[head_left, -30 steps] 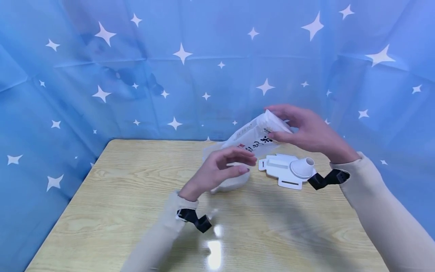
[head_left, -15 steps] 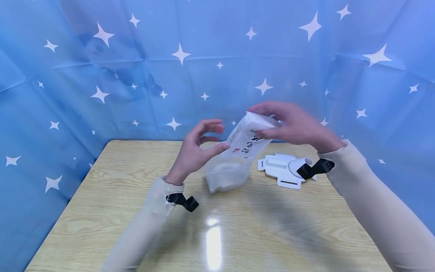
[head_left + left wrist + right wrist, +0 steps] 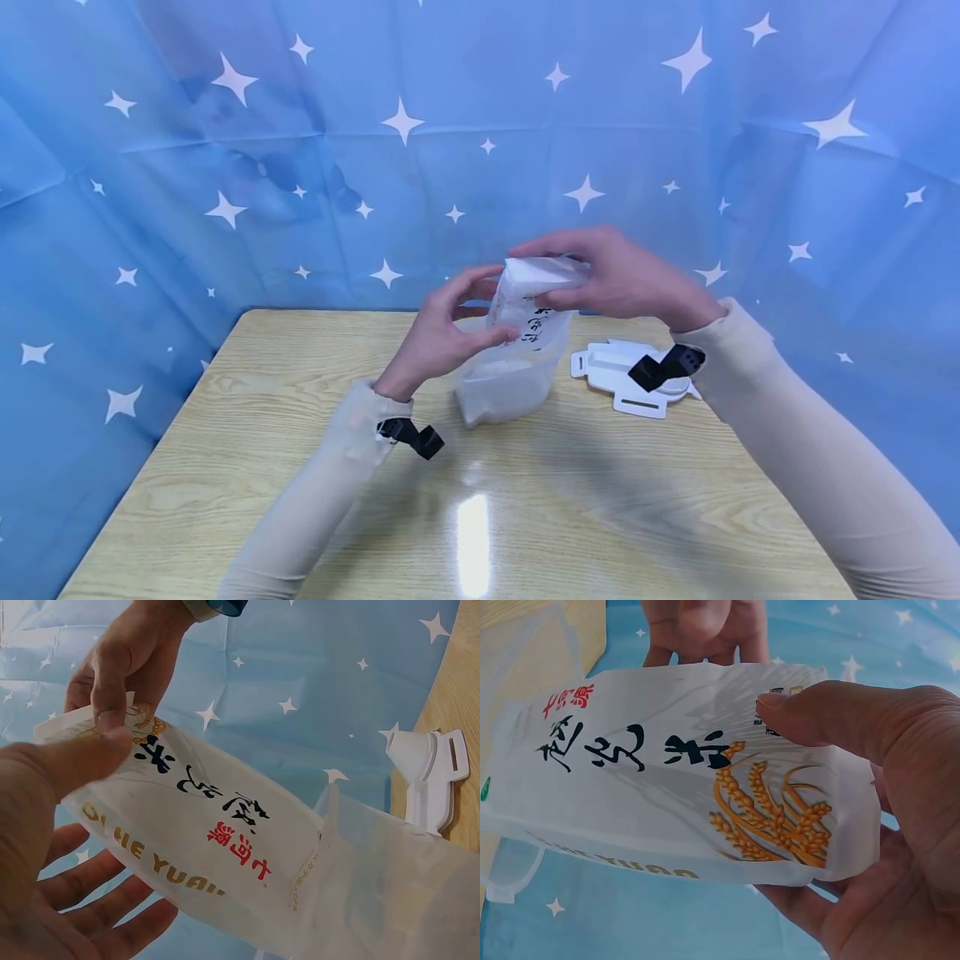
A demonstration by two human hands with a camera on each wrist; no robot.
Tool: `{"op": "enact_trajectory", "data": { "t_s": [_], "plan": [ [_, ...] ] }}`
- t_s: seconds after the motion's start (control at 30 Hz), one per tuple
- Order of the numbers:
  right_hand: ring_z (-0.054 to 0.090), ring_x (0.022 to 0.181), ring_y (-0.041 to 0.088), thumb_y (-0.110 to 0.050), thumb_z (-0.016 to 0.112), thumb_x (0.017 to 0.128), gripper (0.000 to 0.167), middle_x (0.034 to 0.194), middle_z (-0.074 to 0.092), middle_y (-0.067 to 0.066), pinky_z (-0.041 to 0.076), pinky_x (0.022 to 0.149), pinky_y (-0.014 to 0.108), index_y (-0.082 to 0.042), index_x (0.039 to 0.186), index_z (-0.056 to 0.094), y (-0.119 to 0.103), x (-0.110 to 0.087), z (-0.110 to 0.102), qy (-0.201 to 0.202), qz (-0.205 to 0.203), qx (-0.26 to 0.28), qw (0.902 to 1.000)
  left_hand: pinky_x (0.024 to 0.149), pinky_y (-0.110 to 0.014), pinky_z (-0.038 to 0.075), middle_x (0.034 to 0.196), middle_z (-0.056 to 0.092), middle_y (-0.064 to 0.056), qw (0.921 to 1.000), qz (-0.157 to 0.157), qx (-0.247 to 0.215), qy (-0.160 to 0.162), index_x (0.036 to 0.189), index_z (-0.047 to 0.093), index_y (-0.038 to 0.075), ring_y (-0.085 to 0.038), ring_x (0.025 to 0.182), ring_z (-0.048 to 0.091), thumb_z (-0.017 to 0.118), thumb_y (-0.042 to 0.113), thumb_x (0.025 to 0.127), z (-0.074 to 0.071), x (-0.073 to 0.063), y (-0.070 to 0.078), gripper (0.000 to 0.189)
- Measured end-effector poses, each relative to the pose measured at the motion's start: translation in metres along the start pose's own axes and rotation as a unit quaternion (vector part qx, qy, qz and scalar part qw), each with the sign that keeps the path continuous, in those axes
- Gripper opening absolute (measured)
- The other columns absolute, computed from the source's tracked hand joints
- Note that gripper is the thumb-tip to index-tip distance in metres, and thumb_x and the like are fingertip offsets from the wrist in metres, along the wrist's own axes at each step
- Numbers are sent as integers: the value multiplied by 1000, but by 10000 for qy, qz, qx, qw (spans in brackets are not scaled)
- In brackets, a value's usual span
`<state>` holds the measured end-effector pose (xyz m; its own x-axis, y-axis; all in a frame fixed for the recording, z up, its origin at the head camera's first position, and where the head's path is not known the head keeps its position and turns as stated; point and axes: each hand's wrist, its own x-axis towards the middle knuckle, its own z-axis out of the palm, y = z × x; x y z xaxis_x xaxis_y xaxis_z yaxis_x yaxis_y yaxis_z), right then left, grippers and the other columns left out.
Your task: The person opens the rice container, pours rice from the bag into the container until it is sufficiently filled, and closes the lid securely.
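A white rice bag [image 3: 528, 287], printed with dark and red characters and golden grain ears [image 3: 769, 810], is tilted with its far end down in a translucent plastic container [image 3: 502, 396] on the table. My right hand [image 3: 626, 279] grips the bag's raised end, thumb on the printed face and fingers on the opposite side. Beside the bag is my left hand [image 3: 450, 325], its thumb and spread fingers around the bag's side without closing on it. In the left wrist view, those fingers [image 3: 112, 892] reach along the lower edge of the bag.
A white lid with a round spout [image 3: 630, 375] lies on the wooden table [image 3: 300, 400] to the right of the container, partly behind the right wrist's camera. A blue star-patterned curtain [image 3: 450, 150] hangs behind the table.
The raised end of the bag has swung left and become steeper in my right hand. My left hand first drew back left off the container, then moved in beside the bag.
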<state>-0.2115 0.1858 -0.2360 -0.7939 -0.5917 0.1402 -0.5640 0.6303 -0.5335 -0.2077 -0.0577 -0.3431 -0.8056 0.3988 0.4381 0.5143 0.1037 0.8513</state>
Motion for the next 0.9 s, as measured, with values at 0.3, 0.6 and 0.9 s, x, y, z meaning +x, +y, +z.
{"op": "enact_trajectory", "data": {
  "t_s": [0.3,0.6,0.9],
  "plan": [
    [65,96,17,-19,82,89,54,128,70,-4,57,79,37,-33,138,63,-2,3,3,133,-157,80,9998,93,-32,63,115,74,-5,9994,-33,83,336,130,67,16,-17,107,71,81,15,89,-2,2,-6,44],
    [58,132,25,-24,86,85,75,148,58,2,47,114,50,-24,151,49,14,1,7,573,77,797,9951,92,-34,63,114,74,-7,9966,-362,-137,723,129,68,17,-19,107,72,81,16,89,-12,2,-14,42],
    [62,125,27,-24,82,90,66,137,64,5,50,112,50,-20,148,52,37,-3,25,709,342,1331,9880,90,-35,64,114,75,-10,9935,-436,-446,951,128,69,15,-17,106,72,80,14,90,-19,3,-22,39]
  ]
}}
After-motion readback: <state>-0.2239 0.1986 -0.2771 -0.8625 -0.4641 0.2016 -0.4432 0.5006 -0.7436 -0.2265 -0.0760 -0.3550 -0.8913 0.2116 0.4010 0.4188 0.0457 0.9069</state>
